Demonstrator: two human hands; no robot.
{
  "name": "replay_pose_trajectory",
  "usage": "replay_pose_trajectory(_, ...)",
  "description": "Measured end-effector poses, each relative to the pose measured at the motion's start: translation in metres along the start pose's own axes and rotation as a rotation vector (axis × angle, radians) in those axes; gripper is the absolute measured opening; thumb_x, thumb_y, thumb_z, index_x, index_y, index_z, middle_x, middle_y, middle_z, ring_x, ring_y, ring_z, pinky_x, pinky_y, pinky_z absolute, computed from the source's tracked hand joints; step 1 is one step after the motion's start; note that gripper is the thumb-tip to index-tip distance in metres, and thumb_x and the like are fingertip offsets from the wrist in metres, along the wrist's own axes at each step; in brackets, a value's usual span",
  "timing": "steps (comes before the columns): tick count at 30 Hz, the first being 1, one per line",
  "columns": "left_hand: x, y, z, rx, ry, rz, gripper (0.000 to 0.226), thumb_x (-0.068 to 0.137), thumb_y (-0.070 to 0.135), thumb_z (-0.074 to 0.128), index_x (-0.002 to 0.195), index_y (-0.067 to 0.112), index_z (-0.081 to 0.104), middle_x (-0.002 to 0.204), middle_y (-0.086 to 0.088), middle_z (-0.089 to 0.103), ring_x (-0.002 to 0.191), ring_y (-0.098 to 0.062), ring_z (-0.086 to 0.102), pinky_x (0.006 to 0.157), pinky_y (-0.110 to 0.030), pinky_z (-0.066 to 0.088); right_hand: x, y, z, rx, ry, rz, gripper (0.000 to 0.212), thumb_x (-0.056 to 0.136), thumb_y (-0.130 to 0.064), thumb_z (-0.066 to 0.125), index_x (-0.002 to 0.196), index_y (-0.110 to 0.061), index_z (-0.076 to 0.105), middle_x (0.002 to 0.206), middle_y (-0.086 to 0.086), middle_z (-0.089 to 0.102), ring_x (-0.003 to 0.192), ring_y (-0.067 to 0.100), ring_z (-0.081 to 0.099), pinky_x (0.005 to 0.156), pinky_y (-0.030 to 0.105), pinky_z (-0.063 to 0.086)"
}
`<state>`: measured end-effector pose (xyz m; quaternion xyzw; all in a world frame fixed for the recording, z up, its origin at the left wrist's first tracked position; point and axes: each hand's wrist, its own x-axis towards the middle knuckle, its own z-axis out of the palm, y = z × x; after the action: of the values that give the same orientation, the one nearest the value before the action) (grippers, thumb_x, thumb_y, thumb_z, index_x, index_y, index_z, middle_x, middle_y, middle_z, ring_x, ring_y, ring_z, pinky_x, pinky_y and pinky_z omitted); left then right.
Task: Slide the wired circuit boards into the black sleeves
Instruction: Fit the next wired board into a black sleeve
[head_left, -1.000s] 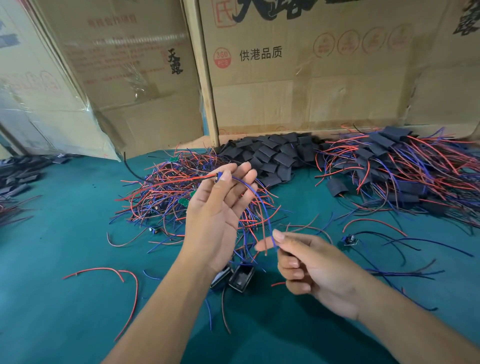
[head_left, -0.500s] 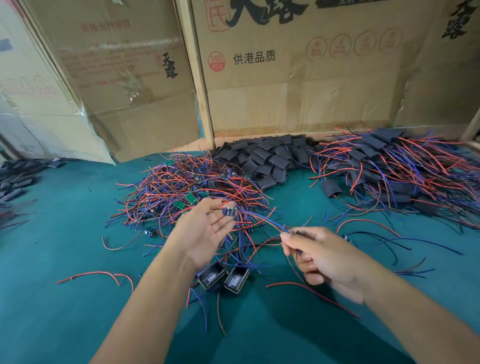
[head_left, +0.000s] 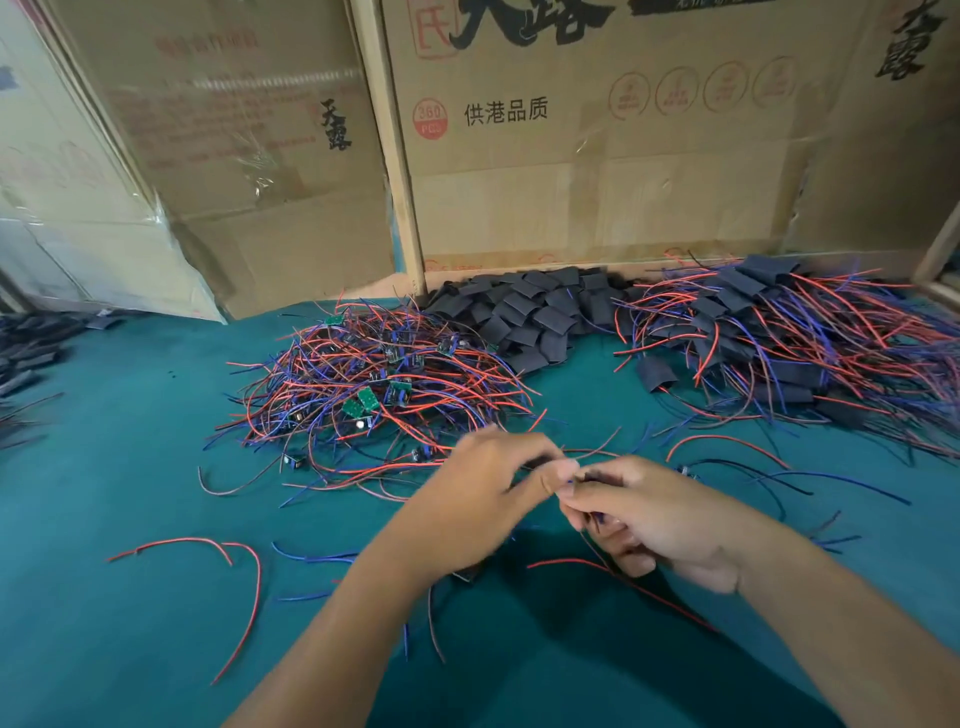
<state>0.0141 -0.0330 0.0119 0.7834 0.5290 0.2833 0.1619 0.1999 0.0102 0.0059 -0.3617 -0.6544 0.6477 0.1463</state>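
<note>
Hands: two, the left hand and the right hand, fingertips meeting.
Heaps on the green table: three. One tangle of wired boards, one heap of empty black sleeves, one heap of sleeved boards; each too many to count.
Cardboard boxes behind: at least two.
Loose red wire at the left: one long curved strand.

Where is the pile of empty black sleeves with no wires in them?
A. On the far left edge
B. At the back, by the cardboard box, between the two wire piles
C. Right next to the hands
B: the sleeves lie against the box, with the bare boards pile to their left and the finished pile to their right.
</note>
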Motion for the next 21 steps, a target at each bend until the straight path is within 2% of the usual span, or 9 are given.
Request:
replay_pose_trajectory(2, 0.0, -0.005, 0.004, -0.071, -0.029, -0.008, 0.03, 0.103, 0.039, 0.051, 0.091, 0.016, 0.066, 0.077, -0.001, 0.066, 0.07, -0.013, 0.054, 0.072, -0.033, 0.044, 0.0, 0.001, -0.001, -0.002, 0.007, -0.005, 0.033, 0.099, -0.029, 0.051, 0.068, -0.021, 0.057, 0.055, -0.009, 0.028, 0.046, 0.009, 0.022, 0.041, 0.02, 0.021)
replay_pose_trajectory(5, 0.0, -0.011, 0.002, -0.141, 0.028, -0.021, 0.034, 0.102, 0.038, 0.052, 0.081, 0.014, 0.063, 0.067, -0.016, 0.05, 0.059, -0.011, 0.035, 0.057, -0.03, 0.031, 0.002, 0.001, -0.003, -0.004, 0.024, -0.005, 0.032, 0.098, -0.038, 0.051, 0.078, -0.017, 0.063, 0.06, -0.007, 0.024, 0.049, 0.01, 0.019, 0.042, 0.02, 0.019)
replay_pose_trajectory(8, 0.001, -0.015, 0.001, -0.184, 0.065, -0.061, 0.033, 0.102, 0.036, 0.052, 0.077, 0.016, 0.06, 0.062, -0.008, 0.042, 0.058, -0.008, 0.031, 0.055, -0.028, 0.028, 0.005, 0.002, -0.009, 0.057, 0.057, -0.002, 0.036, 0.098, -0.038, 0.047, 0.095, -0.009, 0.068, 0.065, -0.005, 0.026, 0.054, 0.011, 0.018, 0.043, 0.02, 0.018)
replay_pose_trajectory(11, 0.002, -0.019, -0.001, -0.245, 0.147, -0.111, 0.036, 0.103, 0.037, 0.052, 0.073, 0.017, 0.057, 0.058, 0.009, 0.03, 0.054, -0.009, 0.025, 0.051, -0.026, 0.024, 0.006, 0.005, -0.017, -0.035, 0.123, -0.068, 0.023, 0.1, -0.027, 0.046, 0.106, -0.018, 0.066, 0.069, -0.004, 0.039, 0.058, 0.011, 0.029, 0.048, 0.022, 0.025)
replay_pose_trajectory(13, 0.002, -0.022, -0.001, -0.266, 0.179, -0.126, 0.037, 0.103, 0.04, 0.051, 0.072, 0.019, 0.056, 0.058, 0.006, 0.027, 0.054, -0.011, 0.024, 0.051, -0.029, 0.023, 0.004, 0.007, -0.021, -0.311, 0.209, -0.182, 0.026, 0.1, -0.03, 0.047, 0.124, -0.037, 0.055, 0.076, -0.008, 0.056, 0.061, 0.007, 0.044, 0.057, 0.021, 0.038)
replay_pose_trajectory(15, 0.002, -0.023, -0.002, -0.29, 0.203, -0.135, 0.038, 0.103, 0.042, 0.051, 0.072, 0.02, 0.056, 0.058, 0.004, 0.029, 0.054, -0.012, 0.025, 0.05, -0.029, 0.024, 0.004, 0.009, -0.023, -0.58, 0.281, -0.341, 0.043, 0.099, -0.033, 0.05, 0.138, -0.045, 0.036, 0.093, -0.017, 0.062, 0.07, -0.001, 0.053, 0.068, 0.012, 0.04)
replay_pose_trajectory(18, 0.003, -0.023, -0.003, -0.309, 0.246, -0.152, 0.038, 0.103, 0.041, 0.051, 0.071, 0.02, 0.057, 0.057, 0.007, 0.032, 0.052, -0.009, 0.027, 0.049, -0.024, 0.025, 0.005, 0.01, -0.018, -0.654, 0.303, -0.432, 0.059, 0.098, -0.032, 0.054, 0.147, -0.042, 0.024, 0.11, -0.028, 0.059, 0.091, -0.012, 0.054, 0.079, 0.002, 0.033)
replay_pose_trajectory(21, 0.003, -0.023, -0.003, -0.322, 0.271, -0.164, 0.038, 0.102, 0.039, 0.051, 0.071, 0.02, 0.057, 0.058, 0.002, 0.034, 0.052, -0.009, 0.028, 0.05, -0.025, 0.026, 0.01, 0.016, -0.011, -0.601, 0.333, -0.468, 0.064, 0.097, -0.032, 0.055, 0.148, -0.045, 0.018, 0.122, -0.024, 0.059, 0.111, -0.011, 0.051, 0.088, 0.0, 0.03)
